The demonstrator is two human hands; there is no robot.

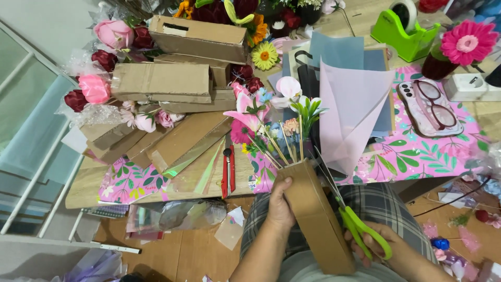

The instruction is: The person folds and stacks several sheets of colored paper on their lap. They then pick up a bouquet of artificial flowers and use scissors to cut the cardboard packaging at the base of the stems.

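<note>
**Box of stems held over the lap, scissors in the other hand**

Fingers of the left hand [280, 206] wrap the left side of a long cardboard box [315, 216], clamped on it with the thumb across the near face. Fingers of the right hand [377, 245] are closed through the loops of green scissors [360, 230], whose blades run up along the box's right edge; the blade tips are thin and hard to make out against the paper behind.

The box sits above the person's checked lap, just off the front edge of the desk [86, 190]. Its long axis runs from lower right to upper left, open mouth pointing away toward the desk. Flowers [266, 122] on sticks stand out of that mouth; their lower stems are hidden inside. The box's bottom end is partly covered by the right wrist.

On the desk lie flattened cardboard [167, 83], a red cutter [228, 172], folded pale paper [352, 115], a phone with glasses [430, 107] on it, and a green tape dispenser [404, 31], cut off at the top.
</note>
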